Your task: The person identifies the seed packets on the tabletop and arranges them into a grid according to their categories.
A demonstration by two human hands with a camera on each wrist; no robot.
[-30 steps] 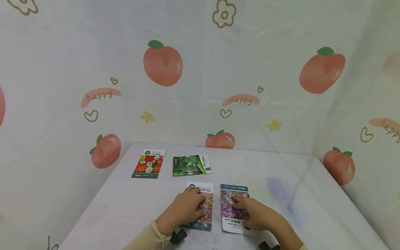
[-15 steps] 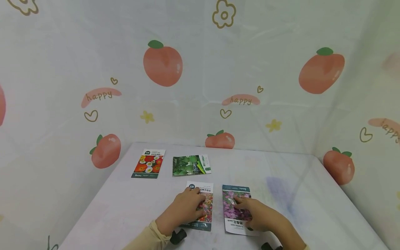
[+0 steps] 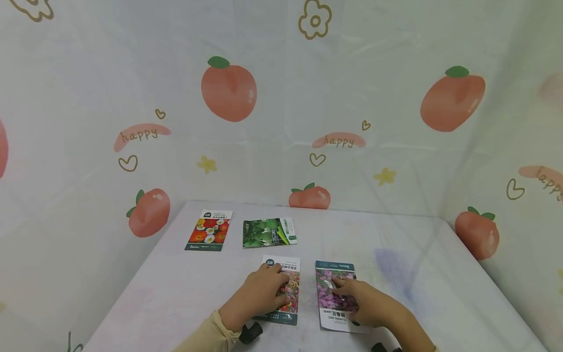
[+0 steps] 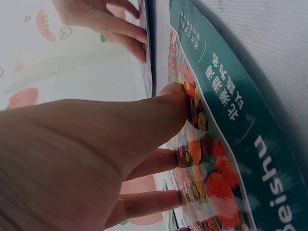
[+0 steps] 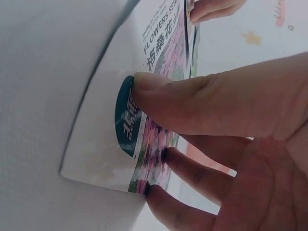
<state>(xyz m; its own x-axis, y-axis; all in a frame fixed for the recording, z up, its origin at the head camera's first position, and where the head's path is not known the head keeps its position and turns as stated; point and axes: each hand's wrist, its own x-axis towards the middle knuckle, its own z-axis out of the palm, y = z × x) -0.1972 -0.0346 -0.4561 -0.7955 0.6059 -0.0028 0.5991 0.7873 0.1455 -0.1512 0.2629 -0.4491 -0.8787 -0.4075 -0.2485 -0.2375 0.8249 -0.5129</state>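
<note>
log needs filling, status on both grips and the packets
Left grip on mixed-flower packet. Right grip on pink-flower packet. Red-flower packet, green packet farther back, not in the way.

the left grip (image 3: 263, 293) and right grip (image 3: 368, 303) are bare. at seven o'clock in the head view, a pale cream-yellow sleeve (image 3: 205, 337) with a creased cuff (image 3: 217, 323) is worn; beside it a stubby black device (image 3: 251, 333) is seen. near five o'clock, a second black device (image 3: 383, 347) and a sliver of matching sleeve (image 3: 433, 349) are cropped.
</note>
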